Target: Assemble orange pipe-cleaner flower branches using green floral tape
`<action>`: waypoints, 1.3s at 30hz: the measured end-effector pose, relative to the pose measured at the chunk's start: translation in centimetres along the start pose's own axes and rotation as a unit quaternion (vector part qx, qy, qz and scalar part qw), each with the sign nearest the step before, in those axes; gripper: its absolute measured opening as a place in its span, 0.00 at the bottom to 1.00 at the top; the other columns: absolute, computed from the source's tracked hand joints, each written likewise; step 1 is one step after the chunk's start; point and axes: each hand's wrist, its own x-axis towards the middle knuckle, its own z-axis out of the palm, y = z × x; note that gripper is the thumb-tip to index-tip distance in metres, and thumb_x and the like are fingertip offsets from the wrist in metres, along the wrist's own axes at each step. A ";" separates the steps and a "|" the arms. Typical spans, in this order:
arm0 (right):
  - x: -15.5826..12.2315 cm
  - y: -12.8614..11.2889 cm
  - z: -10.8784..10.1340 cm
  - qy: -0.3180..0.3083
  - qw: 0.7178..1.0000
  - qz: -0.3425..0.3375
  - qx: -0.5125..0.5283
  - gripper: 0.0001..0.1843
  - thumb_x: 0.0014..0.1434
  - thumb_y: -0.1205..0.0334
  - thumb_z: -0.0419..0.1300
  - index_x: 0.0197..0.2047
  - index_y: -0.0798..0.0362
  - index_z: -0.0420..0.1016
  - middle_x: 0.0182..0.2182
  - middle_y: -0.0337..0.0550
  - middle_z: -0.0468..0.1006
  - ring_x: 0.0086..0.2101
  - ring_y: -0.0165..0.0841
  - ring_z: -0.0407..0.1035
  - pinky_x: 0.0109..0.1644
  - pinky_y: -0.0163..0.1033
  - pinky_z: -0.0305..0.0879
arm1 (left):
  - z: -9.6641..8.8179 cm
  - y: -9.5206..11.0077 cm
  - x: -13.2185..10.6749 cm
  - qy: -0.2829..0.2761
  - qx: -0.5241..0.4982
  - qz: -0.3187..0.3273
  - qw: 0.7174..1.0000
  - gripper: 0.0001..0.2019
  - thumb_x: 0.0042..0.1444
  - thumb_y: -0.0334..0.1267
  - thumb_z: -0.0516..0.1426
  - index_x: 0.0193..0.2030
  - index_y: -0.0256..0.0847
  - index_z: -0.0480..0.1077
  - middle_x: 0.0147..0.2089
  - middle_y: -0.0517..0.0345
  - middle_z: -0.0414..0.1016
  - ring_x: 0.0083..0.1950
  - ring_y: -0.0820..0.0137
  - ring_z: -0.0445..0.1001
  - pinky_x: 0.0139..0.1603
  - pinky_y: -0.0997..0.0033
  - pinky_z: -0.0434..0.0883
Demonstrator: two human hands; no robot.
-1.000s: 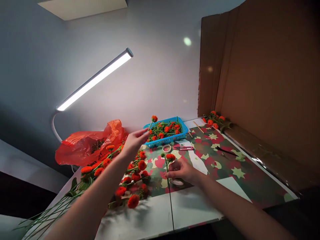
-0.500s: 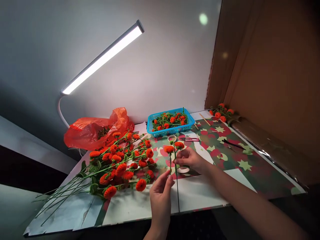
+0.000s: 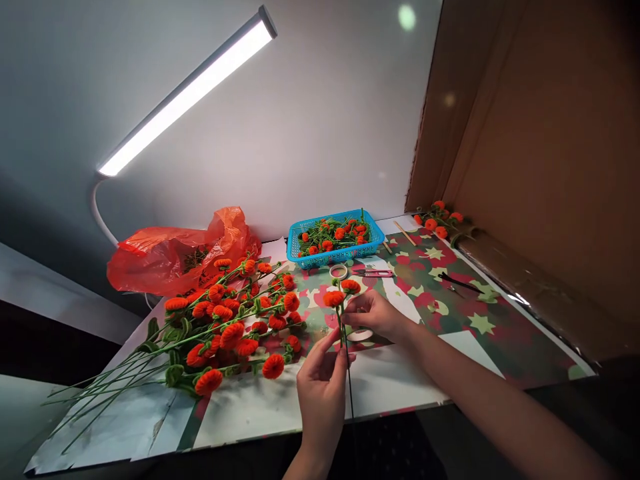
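Note:
My left hand (image 3: pixel 324 380) pinches the short green stem of an orange pipe-cleaner flower (image 3: pixel 333 299), held upright. My right hand (image 3: pixel 373 315) grips a longer dark stem, topped by another orange flower (image 3: pixel 351 287) and a small green bud. Both stems are side by side, touching or nearly so; the long one hangs down past the table's front edge. Behind the right hand lies a roll of white tape (image 3: pixel 360 335), partly hidden. A second tape roll (image 3: pixel 339 272) and pink thread snips (image 3: pixel 374 273) lie farther back.
Many finished orange flower stems (image 3: pixel 233 335) are heaped at the left, beside a red plastic bag (image 3: pixel 150 260). A blue basket (image 3: pixel 334 259) of short flowers stands at the back. Black tweezers (image 3: pixel 461 283) lie at the right; a lit lamp (image 3: pixel 190 87) leans above.
My left hand has brought the short flower right against the long stem in my right hand. The view has shifted slightly, moving the scene up and left.

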 end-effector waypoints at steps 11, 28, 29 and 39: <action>-0.1 -0.2 0.2 0.021 0.999 -0.004 -0.025 0.16 0.43 0.51 0.67 0.21 0.58 0.76 0.19 0.38 0.71 0.23 0.27 0.63 0.28 0.33 0.59 | 0.6 -0.3 0.4 0.015 0.028 0.026 0.999 0.15 0.45 0.40 0.64 0.41 0.39 0.77 0.35 0.53 0.78 0.32 0.66 0.77 0.30 0.69 0.76; -0.6 -0.7 0.8 -0.105 0.989 0.036 0.103 0.18 0.46 0.51 0.67 0.24 0.60 0.74 0.19 0.39 0.72 0.22 0.26 0.66 0.26 0.33 0.61 | 1.2 -1.2 0.5 0.043 -0.186 -0.061 0.980 0.13 0.42 0.39 0.66 0.35 0.36 0.76 0.28 0.55 0.77 0.24 0.77 0.69 0.26 0.77 0.68; -0.6 -0.7 0.7 -0.099 0.990 0.037 0.097 0.18 0.46 0.51 0.67 0.24 0.60 0.75 0.19 0.39 0.72 0.22 0.26 0.66 0.27 0.32 0.61 | 1.2 -1.1 0.6 0.045 -0.192 -0.062 0.978 0.13 0.41 0.39 0.66 0.35 0.36 0.76 0.28 0.56 0.76 0.24 0.77 0.68 0.25 0.78 0.67; -0.5 -0.2 0.9 -0.028 0.988 0.096 0.115 0.21 0.42 0.48 0.68 0.25 0.60 0.75 0.17 0.35 0.69 0.19 0.23 0.62 0.22 0.29 0.56 | 1.2 0.0 1.0 0.075 -0.237 -0.095 0.964 0.14 0.35 0.38 0.68 0.31 0.36 0.76 0.25 0.56 0.75 0.20 0.80 0.63 0.20 0.80 0.60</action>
